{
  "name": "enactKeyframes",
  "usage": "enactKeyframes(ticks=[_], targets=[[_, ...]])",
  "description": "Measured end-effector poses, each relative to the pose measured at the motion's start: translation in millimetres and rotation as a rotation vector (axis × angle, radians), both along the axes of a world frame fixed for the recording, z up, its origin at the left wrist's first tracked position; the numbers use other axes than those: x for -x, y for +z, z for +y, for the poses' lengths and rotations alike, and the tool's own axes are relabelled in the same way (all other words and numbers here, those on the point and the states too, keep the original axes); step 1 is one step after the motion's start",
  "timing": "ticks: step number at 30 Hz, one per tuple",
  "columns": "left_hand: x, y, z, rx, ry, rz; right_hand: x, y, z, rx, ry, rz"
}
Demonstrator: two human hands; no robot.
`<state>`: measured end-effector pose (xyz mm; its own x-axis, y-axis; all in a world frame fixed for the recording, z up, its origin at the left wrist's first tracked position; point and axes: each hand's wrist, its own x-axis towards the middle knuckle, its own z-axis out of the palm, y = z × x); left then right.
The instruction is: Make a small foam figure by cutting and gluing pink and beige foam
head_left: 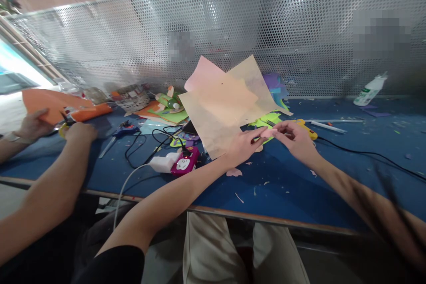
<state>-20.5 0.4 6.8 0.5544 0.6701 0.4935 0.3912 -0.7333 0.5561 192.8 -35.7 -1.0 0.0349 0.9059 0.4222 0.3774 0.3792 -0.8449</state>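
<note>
Between both hands is a small pink piece, which looks like foam or paper sheet. My left hand pinches its left side, and the fingers of my right hand close on its right side. Just behind the hands lie yellow-green sheet scraps. A yellow tool with a black cord, perhaps a glue gun, rests beyond my right hand and is partly hidden by it. Large pale tan and pink sheets lean up behind my left hand.
A magenta power strip with white plugs sits left of my forearm. At left, a co-worker's hands hold an orange sheet and yellow-handled scissors. A white bottle stands tilted at right. A perforated metal panel closes off the back.
</note>
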Motion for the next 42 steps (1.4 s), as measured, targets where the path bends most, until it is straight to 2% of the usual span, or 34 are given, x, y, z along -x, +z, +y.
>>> enactKeyframes(ticks=[16, 24, 27, 30, 32, 34, 37, 42], targets=[[3.0, -4.1, 4.3, -0.085, -0.037, -0.006, -3.9, -1.1, 2.7, 0.004, -0.003, -0.054], [6.3, -3.0, 6.5, 0.107, -0.072, 0.010, -6.1, 1.3, 4.1, 0.040, 0.033, -0.120], [7.0, -3.0, 7.0, 0.196, -0.140, 0.075, -26.4, 8.0, 8.7, 0.024, -0.034, -0.252], [5.6, -4.7, 6.6, 0.257, -0.308, 0.206, -69.2, 9.9, 21.1, 0.034, -0.270, -0.493], [3.9, -6.2, 6.8, 0.225, -0.435, 0.280, -102.0, 4.8, 32.7, 0.173, -0.416, -0.678], [2.7, -6.9, 7.3, 0.141, -0.509, 0.324, -128.7, -4.5, 44.8, 0.344, -0.521, -0.748], [1.9, -5.8, 7.0, 0.026, -0.502, 0.365, -148.3, -18.9, 60.1, 0.534, -0.461, -0.757], [-0.4, -5.5, 2.1, -0.026, -0.463, 0.389, -153.2, -24.6, 71.5, 0.582, -0.347, -0.725]])
